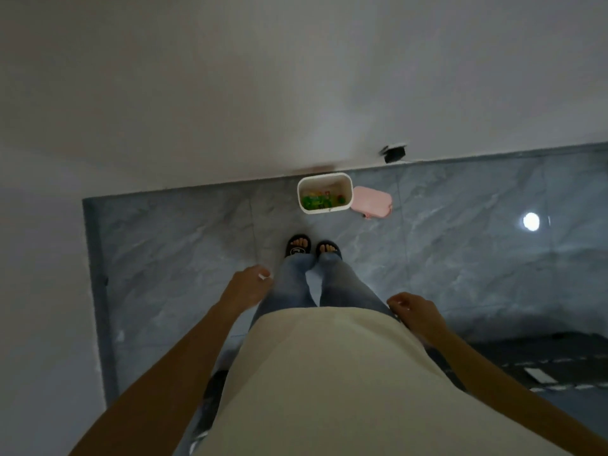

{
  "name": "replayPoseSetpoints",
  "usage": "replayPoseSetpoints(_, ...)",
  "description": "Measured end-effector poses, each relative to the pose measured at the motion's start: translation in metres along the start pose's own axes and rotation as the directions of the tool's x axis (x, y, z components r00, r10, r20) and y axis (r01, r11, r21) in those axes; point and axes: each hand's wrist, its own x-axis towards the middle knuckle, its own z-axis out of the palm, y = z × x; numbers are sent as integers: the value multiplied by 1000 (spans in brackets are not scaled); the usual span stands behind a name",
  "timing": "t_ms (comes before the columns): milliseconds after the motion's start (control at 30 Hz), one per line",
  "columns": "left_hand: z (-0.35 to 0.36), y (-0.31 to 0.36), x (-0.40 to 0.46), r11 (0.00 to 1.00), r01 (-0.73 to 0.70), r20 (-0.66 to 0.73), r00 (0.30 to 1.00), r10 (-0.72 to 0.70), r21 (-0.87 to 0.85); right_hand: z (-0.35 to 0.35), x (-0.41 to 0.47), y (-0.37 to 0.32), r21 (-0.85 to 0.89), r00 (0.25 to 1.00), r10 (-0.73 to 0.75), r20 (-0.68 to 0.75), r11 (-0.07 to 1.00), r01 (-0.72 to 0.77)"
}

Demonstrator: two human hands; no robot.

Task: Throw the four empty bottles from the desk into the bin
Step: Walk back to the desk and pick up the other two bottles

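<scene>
White bin (pixel 325 210) by the wall with green stuff inside, pink lid (pixel 372 203) beside it, left hand (pixel 249 284) and right hand (pixel 415 311) loosely curled, holding nothing

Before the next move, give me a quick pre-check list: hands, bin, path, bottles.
1. Left hand free: cannot tell. Fingers curled, with a small white speck at the fingertips.
2. Right hand free: ok. Loosely curled, nothing visible in it.
3. Bin open and reachable: ok. No lid on it; it stands against the wall, just ahead of the feet.
4. Bottles in bin: cannot tell. Green and colourful contents show, but they are too small to count.
5. Floor between feet and bin: ok. Only the pink lid lies there, beside the bin on its right.
6. Desk with remaining bottles: cannot tell, not in view.
</scene>
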Motion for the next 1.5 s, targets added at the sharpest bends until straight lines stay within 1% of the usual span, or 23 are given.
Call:
replayPoseSetpoints(33,5,-3,-5,1000,18,-27,999,-18,-21,-3,1,4,5,1000,18,2,1000,-18)
replayPoseSetpoints(100,21,-14,-21,988,83,-61,994,-92,-131,-14,7,4,-34,999,37,22,999,-36)
replayPoseSetpoints(167,42,-22,-38,964,128,-75,986,-149,-231,-35,22,-1,-84,1000,11,28,996,-9)
replayPoseSetpoints(233,66,-33,-56,933,185,-72,974,-217,-308,-49,32,-16,-205,997,-55,56,977,65)
replayPoseSetpoints(300,92,-45,-72,876,246,-81,949,-304,-414,-58,41,-35,-316,990,-112,82,940,132)
replayPoseSetpoints(333,106,-49,-82,839,286,-63,934,-353,-463,-63,45,-48,-352,984,-149,95,920,174)
replayPoseSetpoints(400,132,-55,-106,791,325,-42,914,-403,-518,-69,49,-80,-398,964,-230,133,879,264)
replayPoseSetpoints(467,157,-62,-126,729,370,9,894,-447,-576,-66,50,-114,-437,927,-319,196,818,374)
replayPoseSetpoints(500,170,-65,-134,720,389,25,888,-460,-574,-63,49,-133,-451,909,-354,218,790,416)
replayPoseSetpoints(567,197,-71,-151,647,413,55,865,-498,-641,-51,42,-171,-473,881,-406,245,743,474)
replayPoseSetpoints(633,218,-76,-172,540,426,107,845,-524,-726,-27,33,-212,-492,838,-464,287,679,545)
replayPoseSetpoints(700,235,-77,-184,473,431,130,829,-545,-768,-10,26,-243,-479,800,-491,344,641,599)
replayPoseSetpoints(800,258,-91,-201,276,454,222,775,-592,-847,31,12,-285,-508,742,-527,414,543,669)
replayPoseSetpoints(867,265,-101,-208,142,421,251,743,-621,-896,58,4,-308,-532,720,-520,459,489,692)
replayPoseSetpoints(900,267,-109,-211,94,404,260,732,-630,-910,70,1,-317,-555,711,-516,477,451,699)
replayPoseSetpoints(933,268,-118,-213,70,385,257,728,-635,-920,81,1,-324,-577,700,-518,491,409,707)
replayPoseSetpoints(967,268,-128,-214,58,362,244,729,-639,-930,91,0,-330,-599,693,-521,498,371,710)
replayPoseSetpoints(1067,258,-161,-212,17,286,203,723,-661,-958,111,-2,-342,-645,692,-520,500,310,699)
replayPoseSetpoints(1167,233,-195,-211,-36,177,150,692,-706,-984,117,-3,-354,-684,717,-493,493,290,669)
replayPoseSetpoints(1300,191,-244,-208,-35,64,68,653,-754,-997,122,-2,-378,-727,746,-441,499,256,637)
replayPoseSetpoints(1400,164,-274,-206,-71,2,57,620,-782,-997,134,0,-412,-745,764,-414,495,251,618)
replayPoseSetpoints(1500,144,-300,-201,-123,-13,90,605,-791,-992,154,2,-456,-773,786,-358,504,220,596)
